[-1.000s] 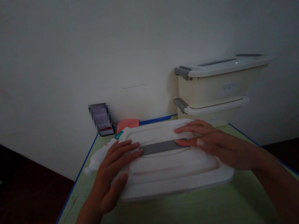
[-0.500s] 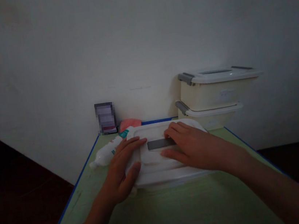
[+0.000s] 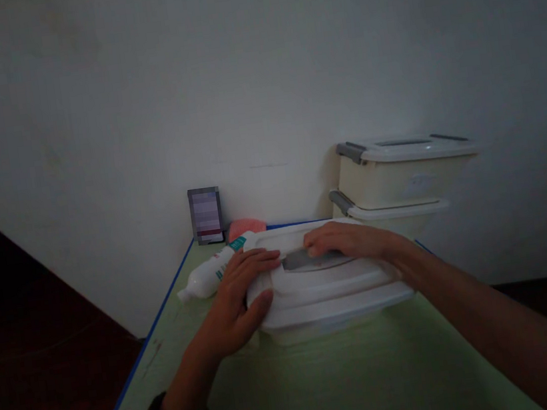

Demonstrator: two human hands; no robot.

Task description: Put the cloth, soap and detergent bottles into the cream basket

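A white storage box (image 3: pixel 329 285) with a white lid is in front of me on the table. My right hand (image 3: pixel 353 238) is closed around the grey carry handle (image 3: pixel 298 260) in the middle of the lid, and the handle is pulled up from its recess. My left hand (image 3: pixel 243 300) lies along the lid's left end, fingers stretched out and thumb apart. Against the box's left side lies a white bottle (image 3: pixel 207 275) with green print, partly behind my left hand. The box's front edge slants, higher on the right; its underside cannot be made out.
Two cream boxes with grey latches, an upper box (image 3: pixel 391 179) on a lower box (image 3: pixel 386 220), stand at the back right by the wall. A pink cloth-like thing (image 3: pixel 247 226) and an upright blurred screen (image 3: pixel 207 215) are at the back left. The green table (image 3: pixel 327 386) has blue edges.
My right hand has closed on the handle and raised it from the lid. The lid's right side has come up slightly. My left hand keeps its place on the lid. The view has shifted a little.
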